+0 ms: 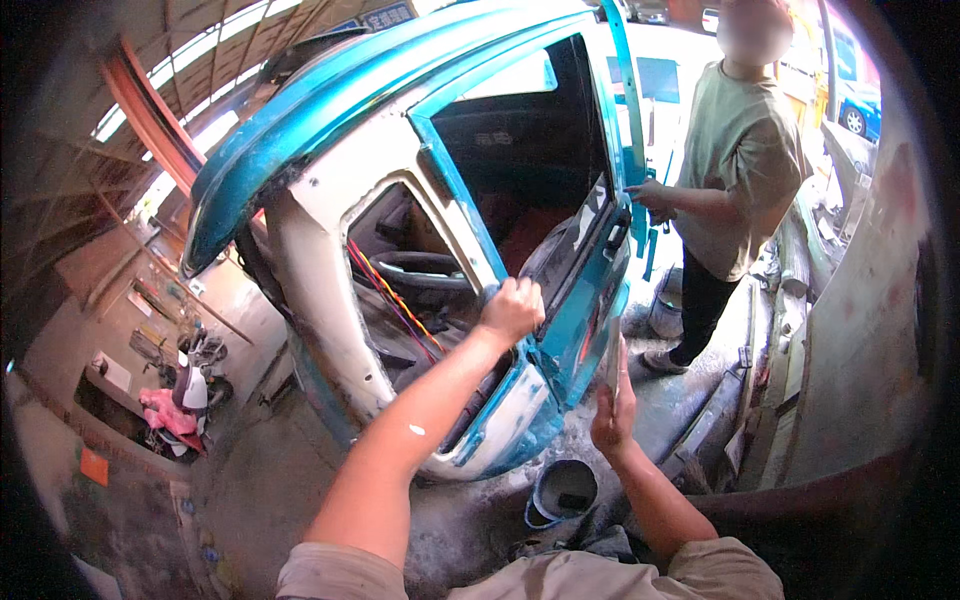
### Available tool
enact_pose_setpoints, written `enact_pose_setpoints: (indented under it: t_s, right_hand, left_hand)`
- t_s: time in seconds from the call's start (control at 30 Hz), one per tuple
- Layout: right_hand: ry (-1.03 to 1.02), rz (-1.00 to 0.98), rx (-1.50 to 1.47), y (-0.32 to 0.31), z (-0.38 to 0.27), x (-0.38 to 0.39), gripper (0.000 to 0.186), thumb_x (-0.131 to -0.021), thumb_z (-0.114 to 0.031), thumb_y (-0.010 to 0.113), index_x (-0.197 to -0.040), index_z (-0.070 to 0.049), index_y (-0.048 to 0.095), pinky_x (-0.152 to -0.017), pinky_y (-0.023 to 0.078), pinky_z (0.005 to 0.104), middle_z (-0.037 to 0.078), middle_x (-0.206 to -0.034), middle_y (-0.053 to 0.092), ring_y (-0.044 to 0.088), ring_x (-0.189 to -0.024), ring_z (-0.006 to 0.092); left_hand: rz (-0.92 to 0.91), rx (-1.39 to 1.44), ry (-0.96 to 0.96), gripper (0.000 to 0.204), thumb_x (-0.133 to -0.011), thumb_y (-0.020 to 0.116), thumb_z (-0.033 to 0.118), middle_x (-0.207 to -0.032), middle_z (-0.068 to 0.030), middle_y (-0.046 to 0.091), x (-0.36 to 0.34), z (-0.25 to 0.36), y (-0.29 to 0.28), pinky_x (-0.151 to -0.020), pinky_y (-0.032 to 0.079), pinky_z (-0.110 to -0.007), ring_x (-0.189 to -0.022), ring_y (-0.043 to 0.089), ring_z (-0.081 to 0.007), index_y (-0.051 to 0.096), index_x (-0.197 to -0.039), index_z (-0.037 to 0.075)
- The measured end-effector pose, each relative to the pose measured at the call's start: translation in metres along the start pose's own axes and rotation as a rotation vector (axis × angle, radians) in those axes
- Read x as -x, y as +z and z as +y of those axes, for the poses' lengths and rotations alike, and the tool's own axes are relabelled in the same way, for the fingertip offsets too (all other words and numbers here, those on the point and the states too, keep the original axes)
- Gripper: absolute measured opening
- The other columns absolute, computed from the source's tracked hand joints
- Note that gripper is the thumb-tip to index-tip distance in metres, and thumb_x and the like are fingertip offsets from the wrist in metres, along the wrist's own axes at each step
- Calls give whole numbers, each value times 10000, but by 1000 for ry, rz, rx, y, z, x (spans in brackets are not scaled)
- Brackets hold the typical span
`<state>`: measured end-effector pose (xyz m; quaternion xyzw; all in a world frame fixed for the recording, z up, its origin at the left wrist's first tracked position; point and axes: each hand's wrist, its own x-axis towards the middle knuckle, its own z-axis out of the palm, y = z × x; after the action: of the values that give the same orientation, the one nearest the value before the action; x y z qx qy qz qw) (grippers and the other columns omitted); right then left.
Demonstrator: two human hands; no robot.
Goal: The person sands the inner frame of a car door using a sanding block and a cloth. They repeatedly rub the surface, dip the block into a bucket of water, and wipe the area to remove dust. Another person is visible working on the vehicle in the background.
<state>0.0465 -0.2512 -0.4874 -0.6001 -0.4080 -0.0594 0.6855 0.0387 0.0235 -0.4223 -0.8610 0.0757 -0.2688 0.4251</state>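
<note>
A blue and white vehicle cab shell (320, 225) stands in front of me, its window openings without glass. My left hand (515, 308) is closed in a fist at the pillar (460, 205) between the small front opening and the door window. To the right, by the edge of the blue door (585, 340), my right hand (613, 412) points upward. A thin, flat grey piece (613, 352) lies along its straight fingers, the thumb against it; its kind is unclear. Inside the cab are a dark steering wheel (420, 264) and loose coloured wires (392, 300).
Another person (740, 160) stands right of the door, one hand near its edge. A bucket (563, 492) sits on the floor below my hands. Long metal parts (712, 405) lie along the right wall. A scooter (190, 385) with a pink cover is at the left.
</note>
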Motion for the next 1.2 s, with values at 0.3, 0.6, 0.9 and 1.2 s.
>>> enact_pose_setpoints:
  t_s: [0.3, 0.6, 0.9, 1.2]
  right_hand:
    - [1193, 120, -970, 16, 81, 30, 389, -1051, -302, 518, -1370, -95, 598, -957, 542, 647, 121, -1367, 627, 673, -1149, 308]
    - [1125, -41, -1600, 36, 65, -8, 584, -1041, -513, 526, -1337, -25, 647, -1081, 515, 534, 189, -1273, 712, 689, -1160, 388]
    - [1091, -46, -1660, 45, 79, -13, 596, -1054, -491, 488, -1379, -7, 612, -1092, 504, 539, 211, -1328, 684, 668, -1217, 395]
    - [1130, 5, -1651, 23, 81, -4, 593, -1038, -489, 516, -1371, -10, 619, -1115, 486, 540, 194, -1327, 688, 670, -1207, 388]
  left_hand:
    - [-280, 1133, -840, 377, -945, 717, 366, -854, -178, 630, 4, 115, -63, -714, 510, -504, -828, 651, -411, 611, -781, 43]
    - [-107, 441, -319, 794, -897, 756, 446, -1567, -227, 486, -47, -52, -151, -1132, 425, -513, -1445, 479, -386, 494, -1502, 4]
    - [-436, -443, -422, 943, -1000, 413, 713, -1735, -123, 244, -43, -172, -186, -1299, 105, -473, -1609, 197, -246, 302, -1639, 29]
    - [-480, -411, -352, 890, -1000, 425, 706, -1715, -26, 320, -43, -182, -202, -1295, 121, -477, -1592, 249, -175, 326, -1645, 101]
